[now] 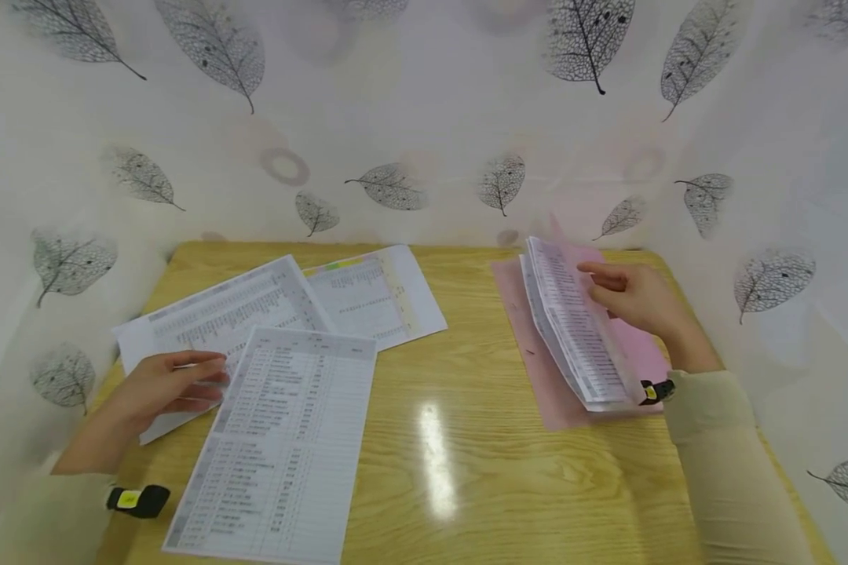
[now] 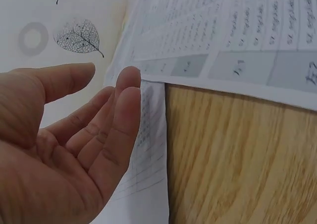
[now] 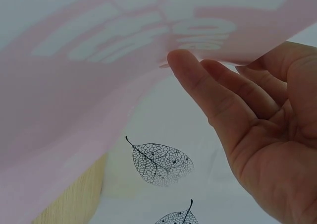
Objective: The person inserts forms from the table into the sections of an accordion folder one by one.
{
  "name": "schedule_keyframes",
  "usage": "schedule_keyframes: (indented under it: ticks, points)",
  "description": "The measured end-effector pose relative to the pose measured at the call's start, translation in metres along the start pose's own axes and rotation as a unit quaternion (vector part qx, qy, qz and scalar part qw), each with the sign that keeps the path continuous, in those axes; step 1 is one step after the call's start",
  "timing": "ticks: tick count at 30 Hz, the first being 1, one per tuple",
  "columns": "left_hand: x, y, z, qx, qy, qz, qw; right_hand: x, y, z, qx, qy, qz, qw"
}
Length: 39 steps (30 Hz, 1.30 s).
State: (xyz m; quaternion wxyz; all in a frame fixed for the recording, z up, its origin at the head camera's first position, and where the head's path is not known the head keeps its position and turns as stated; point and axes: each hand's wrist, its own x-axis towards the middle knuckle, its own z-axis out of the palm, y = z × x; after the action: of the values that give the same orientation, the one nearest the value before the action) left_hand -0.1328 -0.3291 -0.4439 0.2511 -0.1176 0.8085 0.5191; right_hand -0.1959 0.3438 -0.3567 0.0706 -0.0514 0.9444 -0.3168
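Paper stack [image 1: 572, 329] in pink folder [image 1: 537, 369]: right hand [image 1: 632, 298] fingertips lifting sheets, seemingly unpinched; left hand [image 1: 162, 388] flat on printed sheet [image 1: 212, 314].

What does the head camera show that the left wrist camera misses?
Only the head view shows the right hand lifting a sheaf of pages off a pink folder, plus a third sheet. Only the left wrist view shows the left hand's open palm and the print up close. Both show the left hand on printed sheets and the wooden table.
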Motion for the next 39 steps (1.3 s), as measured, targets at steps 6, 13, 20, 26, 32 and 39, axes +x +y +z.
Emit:
schedule_keyframes:
  ticks: [6,13,20,26,32,39]
  points:
    - [0.005,-0.004,0.002,0.023,0.007,-0.006,0.9997,-0.002,0.000,-0.001,0.011,-0.002,0.003,1.000]
    - [0.005,-0.003,0.004,0.045,0.017,-0.006,0.9988,-0.003,-0.001,0.000,0.001,0.011,-0.001,1.000]
    - [0.008,-0.004,0.007,0.040,0.014,0.000,0.9991,-0.003,-0.001,0.000,-0.003,0.023,-0.007,1.000]
    - [0.011,-0.008,0.011,0.056,0.024,-0.009,0.9981,-0.003,-0.002,-0.001,-0.009,0.011,0.000,1.000]
    - [0.014,-0.002,0.018,0.093,0.039,-0.005,0.9949,-0.003,-0.003,-0.002,-0.010,0.012,0.008,1.000]
    - [0.014,0.000,0.022,0.106,0.044,0.011,0.9933,-0.002,-0.005,-0.002,-0.012,0.006,0.011,1.000]
